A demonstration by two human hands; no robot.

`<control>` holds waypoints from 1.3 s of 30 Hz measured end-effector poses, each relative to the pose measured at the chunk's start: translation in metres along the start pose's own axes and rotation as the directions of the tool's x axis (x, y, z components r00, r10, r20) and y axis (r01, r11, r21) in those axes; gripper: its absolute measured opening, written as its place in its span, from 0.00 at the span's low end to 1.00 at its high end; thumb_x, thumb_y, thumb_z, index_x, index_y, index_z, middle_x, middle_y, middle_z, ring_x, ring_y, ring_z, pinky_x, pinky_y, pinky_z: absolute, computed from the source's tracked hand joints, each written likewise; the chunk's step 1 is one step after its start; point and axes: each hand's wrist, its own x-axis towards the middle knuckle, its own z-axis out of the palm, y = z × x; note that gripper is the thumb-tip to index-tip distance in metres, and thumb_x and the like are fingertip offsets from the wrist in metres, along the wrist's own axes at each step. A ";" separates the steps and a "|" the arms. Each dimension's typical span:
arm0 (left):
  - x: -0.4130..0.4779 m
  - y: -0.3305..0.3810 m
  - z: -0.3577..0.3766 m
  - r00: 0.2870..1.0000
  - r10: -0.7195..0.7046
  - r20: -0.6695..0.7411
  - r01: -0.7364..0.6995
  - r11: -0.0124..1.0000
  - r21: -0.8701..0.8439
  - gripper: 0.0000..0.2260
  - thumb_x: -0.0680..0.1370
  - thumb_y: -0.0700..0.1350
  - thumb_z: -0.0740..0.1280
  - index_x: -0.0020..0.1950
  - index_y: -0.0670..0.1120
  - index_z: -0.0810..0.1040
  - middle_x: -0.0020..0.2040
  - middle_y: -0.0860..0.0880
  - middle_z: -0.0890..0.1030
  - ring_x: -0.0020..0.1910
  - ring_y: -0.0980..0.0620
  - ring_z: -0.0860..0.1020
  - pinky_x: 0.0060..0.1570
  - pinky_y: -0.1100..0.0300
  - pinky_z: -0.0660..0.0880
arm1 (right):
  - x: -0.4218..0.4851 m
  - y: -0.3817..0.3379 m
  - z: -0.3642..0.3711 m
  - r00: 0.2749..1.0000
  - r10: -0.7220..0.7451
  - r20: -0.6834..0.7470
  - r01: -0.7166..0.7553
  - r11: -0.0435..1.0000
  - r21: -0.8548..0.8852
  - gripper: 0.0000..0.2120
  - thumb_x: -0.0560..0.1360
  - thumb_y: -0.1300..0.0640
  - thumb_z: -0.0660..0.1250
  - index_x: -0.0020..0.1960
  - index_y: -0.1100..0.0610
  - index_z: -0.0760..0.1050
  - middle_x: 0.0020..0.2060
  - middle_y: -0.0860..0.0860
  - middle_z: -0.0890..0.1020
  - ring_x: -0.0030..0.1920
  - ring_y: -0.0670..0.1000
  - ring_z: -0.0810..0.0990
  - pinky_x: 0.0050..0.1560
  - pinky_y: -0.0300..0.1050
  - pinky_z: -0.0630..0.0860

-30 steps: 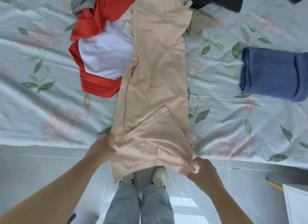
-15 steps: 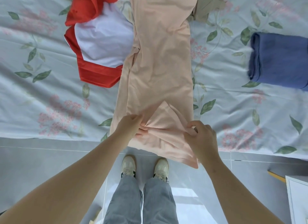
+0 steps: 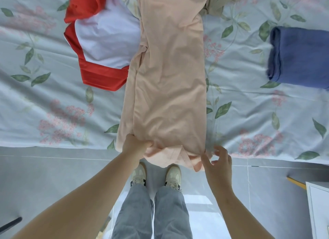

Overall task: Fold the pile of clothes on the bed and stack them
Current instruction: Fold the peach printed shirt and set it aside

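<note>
A long peach garment (image 3: 169, 82), folded into a narrow strip, lies down the middle of the floral bedsheet (image 3: 53, 105). Its near end hangs bunched over the bed's edge. My left hand (image 3: 135, 147) grips that bunched end at its left side. My right hand (image 3: 218, 161) is at the right corner with fingers spread; its thumb side touches the cloth's edge. A red and white garment (image 3: 105, 41) lies unfolded to the left, partly under the peach one. A folded blue garment (image 3: 300, 57) sits at the right.
A beige garment (image 3: 219, 2) pokes out at the top behind the peach one. I stand on a grey tiled floor (image 3: 53, 176) against the bed's edge. A white cabinet corner (image 3: 318, 208) and a yellow stick (image 3: 295, 182) are at the lower right.
The loose flap on the near part of the peach garment is gone from the top. Both hands moved back to the bed's edge, the left gripping the bunched end, the right hand's fingers opening.
</note>
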 end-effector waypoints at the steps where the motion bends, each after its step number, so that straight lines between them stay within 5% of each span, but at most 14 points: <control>1: -0.001 0.002 0.001 0.999 0.004 0.035 -0.005 1.000 0.018 0.18 0.70 0.40 0.72 0.57 0.38 0.73 0.44 0.45 0.77 0.48 0.44 0.76 0.51 0.51 0.78 | 0.005 -0.004 0.000 1.000 -0.006 0.022 0.007 0.999 -0.051 0.17 0.74 0.55 0.68 0.60 0.50 0.68 0.55 0.49 0.70 0.47 0.52 0.74 0.41 0.44 0.68; 6: -0.017 0.013 -0.020 0.969 0.046 0.243 -0.017 0.992 -0.121 0.10 0.73 0.32 0.63 0.53 0.40 0.75 0.52 0.37 0.79 0.51 0.40 0.78 0.52 0.51 0.75 | 0.022 -0.011 -0.008 0.996 0.024 0.087 0.000 0.965 -0.261 0.06 0.73 0.63 0.63 0.46 0.57 0.76 0.41 0.52 0.80 0.43 0.54 0.77 0.35 0.35 0.69; 8: -0.021 0.013 -0.036 0.945 0.079 0.318 -0.018 0.981 -0.191 0.12 0.74 0.30 0.60 0.54 0.40 0.74 0.48 0.39 0.76 0.46 0.43 0.76 0.45 0.53 0.73 | 0.014 -0.009 -0.014 0.952 0.265 0.150 -0.279 0.957 0.081 0.05 0.74 0.66 0.64 0.46 0.60 0.78 0.37 0.54 0.81 0.38 0.55 0.80 0.37 0.44 0.79; 10: -0.021 0.010 -0.051 0.939 0.101 0.328 -0.044 0.983 -0.177 0.12 0.74 0.28 0.59 0.52 0.42 0.74 0.47 0.40 0.76 0.44 0.46 0.75 0.45 0.54 0.72 | -0.001 -0.008 -0.022 0.775 0.472 0.421 -0.630 0.628 0.456 0.03 0.75 0.69 0.64 0.45 0.65 0.77 0.33 0.59 0.81 0.29 0.54 0.81 0.32 0.44 0.81; 13: -0.007 -0.001 -0.060 0.963 0.059 0.262 -0.057 0.998 -0.019 0.16 0.72 0.28 0.57 0.53 0.42 0.75 0.52 0.42 0.78 0.49 0.47 0.77 0.44 0.55 0.76 | -0.011 0.016 -0.026 0.575 0.598 0.558 -0.810 0.317 0.494 0.04 0.76 0.68 0.62 0.44 0.66 0.75 0.33 0.60 0.80 0.26 0.54 0.80 0.28 0.44 0.80; 15: 0.001 -0.006 -0.058 0.978 0.020 0.206 -0.041 0.994 0.097 0.17 0.71 0.28 0.57 0.55 0.40 0.75 0.56 0.41 0.77 0.53 0.46 0.77 0.45 0.57 0.77 | -0.014 0.036 -0.021 0.552 0.705 0.445 -0.832 0.426 0.356 0.05 0.76 0.69 0.61 0.45 0.63 0.75 0.36 0.58 0.78 0.32 0.55 0.78 0.32 0.46 0.76; 17: 0.004 -0.007 -0.053 0.986 0.017 0.164 -0.043 0.987 0.155 0.17 0.69 0.30 0.58 0.55 0.39 0.74 0.58 0.40 0.76 0.55 0.42 0.77 0.51 0.53 0.78 | -0.012 0.048 -0.011 0.689 0.704 0.170 -0.724 0.665 0.183 0.10 0.75 0.70 0.58 0.51 0.62 0.76 0.37 0.56 0.77 0.35 0.55 0.74 0.35 0.43 0.69; 19: 0.006 -0.006 -0.048 0.989 0.034 0.144 -0.059 0.983 0.176 0.19 0.64 0.36 0.60 0.54 0.39 0.73 0.56 0.38 0.76 0.56 0.38 0.76 0.56 0.46 0.77 | -0.004 0.044 -0.006 0.856 0.515 0.036 -0.515 0.848 0.123 0.12 0.73 0.70 0.60 0.55 0.62 0.75 0.41 0.54 0.77 0.39 0.54 0.73 0.38 0.43 0.68; 21: 0.006 -0.007 -0.046 0.989 0.037 0.142 -0.062 0.982 0.181 0.20 0.62 0.43 0.66 0.54 0.42 0.74 0.54 0.41 0.77 0.55 0.40 0.76 0.56 0.43 0.77 | 0.002 0.021 -0.004 0.944 0.310 0.117 -0.328 0.921 0.208 0.11 0.74 0.65 0.65 0.55 0.58 0.74 0.47 0.51 0.78 0.46 0.51 0.75 0.46 0.43 0.69; 24: 0.007 -0.011 -0.045 0.975 0.046 0.218 -0.100 0.965 0.242 0.24 0.56 0.53 0.71 0.51 0.49 0.78 0.53 0.46 0.80 0.55 0.44 0.77 0.56 0.45 0.77 | 0.008 -0.004 0.002 0.935 0.170 0.312 -0.245 0.945 0.218 0.09 0.73 0.60 0.69 0.52 0.55 0.73 0.44 0.48 0.79 0.45 0.46 0.76 0.41 0.38 0.69; 28: -0.001 -0.010 -0.053 0.941 0.077 0.329 -0.064 0.997 -0.051 0.14 0.71 0.37 0.70 0.55 0.47 0.77 0.54 0.46 0.81 0.54 0.47 0.79 0.54 0.51 0.76 | 0.000 0.003 0.001 0.875 0.192 0.445 -0.285 0.946 0.153 0.08 0.73 0.56 0.71 0.43 0.61 0.76 0.35 0.53 0.76 0.38 0.51 0.73 0.37 0.39 0.67; 31: 0.002 -0.017 -0.067 0.930 0.135 0.342 -0.082 0.983 -0.164 0.12 0.77 0.35 0.64 0.56 0.49 0.76 0.52 0.49 0.82 0.52 0.49 0.79 0.48 0.57 0.75 | -0.009 0.016 -0.011 0.839 0.167 0.519 -0.418 0.807 0.417 0.08 0.71 0.58 0.71 0.40 0.63 0.77 0.37 0.58 0.78 0.39 0.53 0.76 0.42 0.45 0.71; 33: 0.005 -0.021 -0.072 0.923 0.121 0.365 -0.089 0.991 -0.103 0.11 0.77 0.37 0.66 0.57 0.49 0.76 0.54 0.50 0.82 0.54 0.49 0.79 0.47 0.58 0.75 | -0.009 0.018 -0.016 0.841 0.204 0.502 -0.496 0.663 0.561 0.11 0.68 0.65 0.71 0.33 0.58 0.69 0.31 0.55 0.73 0.32 0.52 0.73 0.32 0.42 0.70; 39: 0.009 -0.017 -0.069 0.869 0.141 0.474 -0.125 0.990 -0.067 0.42 0.48 0.55 0.83 0.60 0.49 0.76 0.54 0.51 0.83 0.53 0.51 0.82 0.47 0.59 0.77 | 0.000 -0.008 -0.010 0.745 0.084 0.662 -0.497 0.732 0.466 0.16 0.75 0.67 0.64 0.59 0.51 0.74 0.30 0.49 0.79 0.25 0.45 0.71 0.24 0.36 0.67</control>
